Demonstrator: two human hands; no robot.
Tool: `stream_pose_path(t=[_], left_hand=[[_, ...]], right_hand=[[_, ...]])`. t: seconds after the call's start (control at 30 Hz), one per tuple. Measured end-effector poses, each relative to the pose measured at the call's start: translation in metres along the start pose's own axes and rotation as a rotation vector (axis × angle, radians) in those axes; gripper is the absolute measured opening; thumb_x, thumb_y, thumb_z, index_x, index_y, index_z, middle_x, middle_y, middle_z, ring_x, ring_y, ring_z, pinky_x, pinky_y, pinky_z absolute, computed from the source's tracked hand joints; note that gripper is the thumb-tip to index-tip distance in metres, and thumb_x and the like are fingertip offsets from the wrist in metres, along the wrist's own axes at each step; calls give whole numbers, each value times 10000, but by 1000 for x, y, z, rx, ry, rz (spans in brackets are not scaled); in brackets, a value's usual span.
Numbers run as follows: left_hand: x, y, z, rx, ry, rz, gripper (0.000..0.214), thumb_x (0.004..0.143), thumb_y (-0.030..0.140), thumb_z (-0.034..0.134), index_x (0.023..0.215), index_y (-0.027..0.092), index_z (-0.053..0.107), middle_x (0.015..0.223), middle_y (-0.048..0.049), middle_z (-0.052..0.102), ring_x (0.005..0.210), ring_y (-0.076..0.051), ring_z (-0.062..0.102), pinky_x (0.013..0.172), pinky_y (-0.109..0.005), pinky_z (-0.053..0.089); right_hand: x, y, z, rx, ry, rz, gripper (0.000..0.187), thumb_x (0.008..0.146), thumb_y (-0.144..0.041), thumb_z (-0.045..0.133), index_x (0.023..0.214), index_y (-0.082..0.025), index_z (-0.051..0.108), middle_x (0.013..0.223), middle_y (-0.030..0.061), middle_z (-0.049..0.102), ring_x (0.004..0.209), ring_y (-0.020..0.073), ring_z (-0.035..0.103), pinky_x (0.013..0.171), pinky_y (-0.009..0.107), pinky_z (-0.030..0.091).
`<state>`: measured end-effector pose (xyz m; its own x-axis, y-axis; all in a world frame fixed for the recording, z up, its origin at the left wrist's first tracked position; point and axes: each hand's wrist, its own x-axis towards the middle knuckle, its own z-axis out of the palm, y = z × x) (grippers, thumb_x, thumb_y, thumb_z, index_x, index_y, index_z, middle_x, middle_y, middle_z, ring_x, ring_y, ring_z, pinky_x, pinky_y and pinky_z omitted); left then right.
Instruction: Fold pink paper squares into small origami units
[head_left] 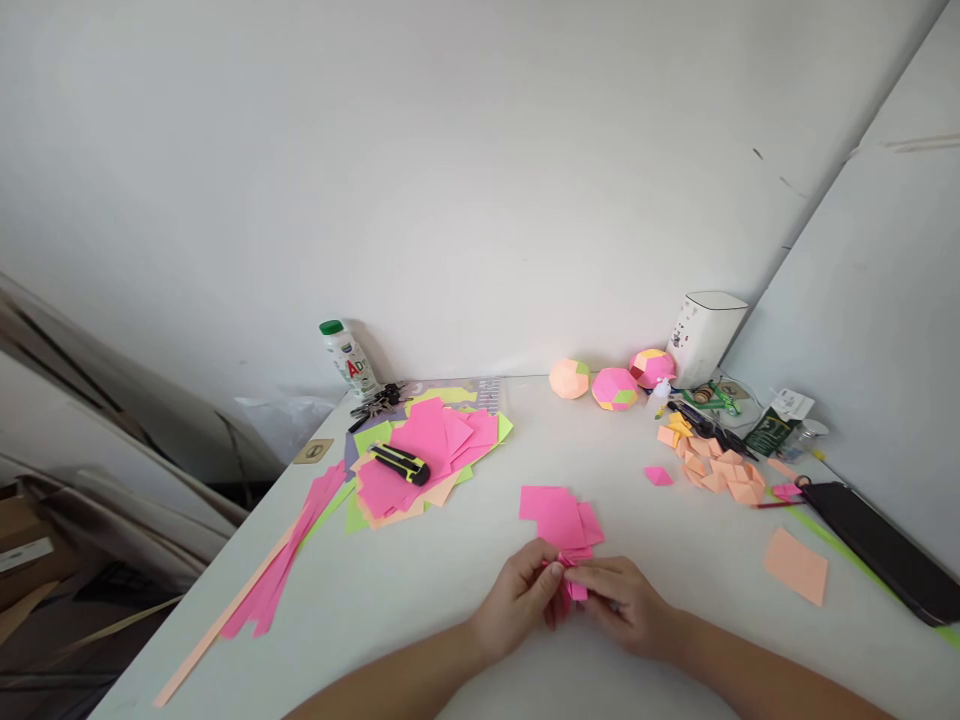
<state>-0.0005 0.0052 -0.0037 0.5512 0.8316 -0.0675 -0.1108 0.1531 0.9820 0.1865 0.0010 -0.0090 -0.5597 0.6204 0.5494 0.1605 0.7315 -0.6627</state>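
Note:
Both my hands meet low in the middle of the white table [420, 610]. My left hand [521, 598] and my right hand [626, 602] are both closed on a small folded pink paper piece [573, 580], pinching it between fingertips. Just beyond my fingers lies a small stack of pink paper squares [559, 516]. A single small pink piece [658, 476] sits further right.
A pile of pink, green and peach sheets [427, 450] with a yellow-black utility knife [401, 463] lies at left, pink strips [281, 560] beside it. Three paper balls [613, 386], a white box [703, 335], peach folded pieces [720, 472], a bottle [346, 358], keys, a dark phone [885, 545] and a peach square [796, 565] surround.

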Motion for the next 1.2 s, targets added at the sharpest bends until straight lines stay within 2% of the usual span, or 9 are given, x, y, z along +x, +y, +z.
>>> stream_pose_path(t=[0.17,0.37,0.53,0.7,1.0,1.2], left_hand=[[-1,3,1,4,-17,-4,373,878,529,405,811,165,452,564,25,530,467,-88,476,475,-219,387],[-1,1,0,-46,28,-45,392,850,557,441,754,177,416,516,41,520,426,-81,459,437,-207,377],[0,-1,0,-73,-13,-38,413,825,531,515,970,148,454,553,45,535,432,-78,474,441,-209,397],[0,0,-1,-107,-19,-61,483,801,506,569,1092,142,443,615,37,560,422,-67,494,434,-205,398],[2,-3,-4,-183,-6,-70,445,783,464,615,1066,149,476,637,29,577,416,-70,517,423,-205,407],[0,-1,-1,-154,12,-68,449,764,467,633,1049,156,479,626,42,563,410,-60,497,427,-202,390]], right_hand=[[2,2,-1,3,-22,-29,348,896,-114,392,1191,-199,556,814,67,654,664,142,579,603,250,496],[5,-5,-4,-70,-15,-34,348,904,-125,384,1164,-223,595,790,67,599,662,154,558,583,264,491],[0,-4,-2,-162,77,18,399,891,-105,410,1258,-220,518,888,94,601,721,174,573,617,290,510],[-1,-1,0,-177,29,56,400,903,-126,411,1288,-206,488,895,90,582,718,171,571,619,292,519],[5,-4,-2,-114,39,33,287,927,-163,439,1164,-196,597,835,68,611,702,147,592,617,261,518],[5,-4,-1,-111,70,74,170,908,-202,492,968,-200,651,760,53,628,648,149,590,586,267,513]])
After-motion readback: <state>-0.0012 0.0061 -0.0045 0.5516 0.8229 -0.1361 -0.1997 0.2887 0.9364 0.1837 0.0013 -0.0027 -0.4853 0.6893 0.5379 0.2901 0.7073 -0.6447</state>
